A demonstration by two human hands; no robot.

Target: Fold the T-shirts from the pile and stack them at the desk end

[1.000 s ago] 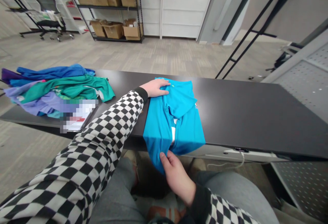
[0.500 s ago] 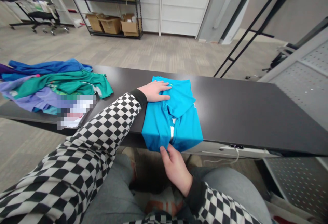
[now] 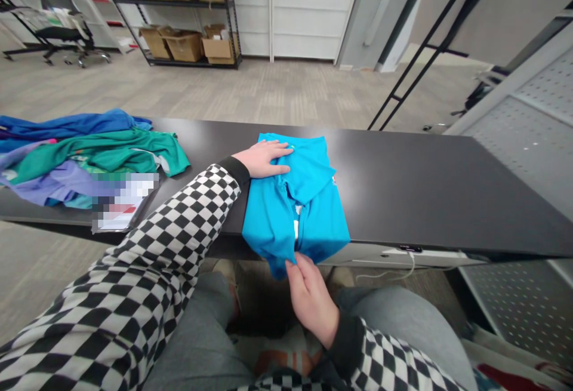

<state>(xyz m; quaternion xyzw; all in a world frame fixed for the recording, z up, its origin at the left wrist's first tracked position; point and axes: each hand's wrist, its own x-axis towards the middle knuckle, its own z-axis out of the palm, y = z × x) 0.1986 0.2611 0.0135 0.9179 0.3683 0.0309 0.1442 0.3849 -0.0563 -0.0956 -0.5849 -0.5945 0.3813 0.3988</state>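
A bright blue shirt (image 3: 308, 179) lies partly folded on the dark table, its lower end hanging over the front edge. My left hand (image 3: 264, 158) rests flat on the upper left of the cloth, fingers spread. At the hanging end, my right hand (image 3: 311, 292) pinches the shirt's edge between thumb and fingers. Between the two folded sides a small white patch shows. The layers under the folds are hidden.
The table (image 3: 403, 194) runs across the view. On its left lies a heap of green, purple and blue clothes (image 3: 102, 152), with a blurred flat item (image 3: 125, 203) in front. A cable (image 3: 409, 268) hangs below the front edge. Beyond stands a shelf with cardboard boxes (image 3: 183, 45).
My right hand has pulled the pinched edge of the shirt slightly, and the hanging cloth now bunches lower on the left. My left hand stays pressed on the shirt. The view has shifted slightly.
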